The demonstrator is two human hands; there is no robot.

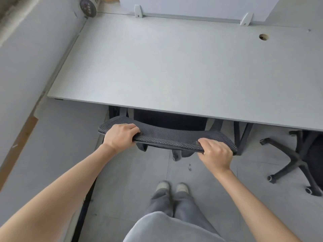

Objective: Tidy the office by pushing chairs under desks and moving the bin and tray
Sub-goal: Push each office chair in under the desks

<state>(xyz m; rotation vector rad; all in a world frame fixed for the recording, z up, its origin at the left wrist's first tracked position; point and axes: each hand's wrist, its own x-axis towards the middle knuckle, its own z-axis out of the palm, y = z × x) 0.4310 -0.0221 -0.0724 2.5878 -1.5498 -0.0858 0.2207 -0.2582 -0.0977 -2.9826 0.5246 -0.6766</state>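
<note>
A black mesh office chair stands at the front edge of a pale grey desk, its seat hidden under the desktop. Only the curved top of the backrest shows. My left hand grips the left end of that backrest top, fingers curled over it. My right hand grips the right end the same way. No bin or tray is in view.
A second black chair's wheeled star base stands on the tiled floor at the right. A white wall and low ledge run along the left. A white divider panel lines the desk's far edge, with a round can at the far left corner. My feet stand just behind the chair.
</note>
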